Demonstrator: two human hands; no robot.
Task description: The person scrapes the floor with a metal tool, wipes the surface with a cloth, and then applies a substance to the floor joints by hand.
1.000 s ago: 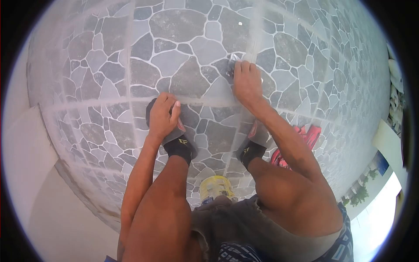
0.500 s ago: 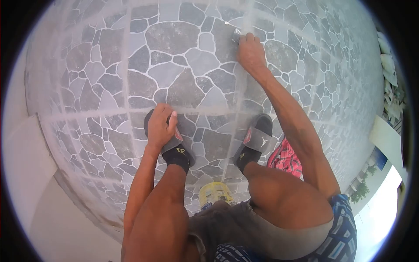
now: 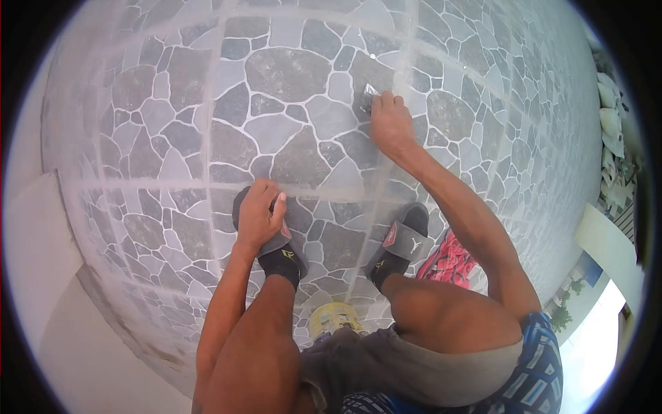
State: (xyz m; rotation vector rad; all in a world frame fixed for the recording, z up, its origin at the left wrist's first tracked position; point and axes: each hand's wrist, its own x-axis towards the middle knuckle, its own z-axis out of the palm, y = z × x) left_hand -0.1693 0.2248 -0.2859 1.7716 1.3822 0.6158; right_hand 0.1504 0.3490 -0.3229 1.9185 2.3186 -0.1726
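Note:
Grey stone-patterned tiles (image 3: 286, 72) with pale joints cover the floor. At the upper centre, my right hand (image 3: 392, 124) is closed on a small, flat, shiny scraper-like tool (image 3: 371, 92), whose edge lies against a tile just left of a wide joint. Over the slipper on my left foot (image 3: 281, 238) rests my left hand (image 3: 262, 215), its fingers curled and close together; whether anything is in them is hidden.
Between my feet stands a yellow bucket (image 3: 336, 317). A pink-red cloth (image 3: 448, 262) lies right of my right slipper (image 3: 410, 233). White bags or debris (image 3: 610, 114) line the far right edge, and a pale wall (image 3: 41, 228) borders the left.
My right hand and its tool have moved down the tile, nearer my feet. The whole view has shifted slightly, and my left hand stays at the left slipper.

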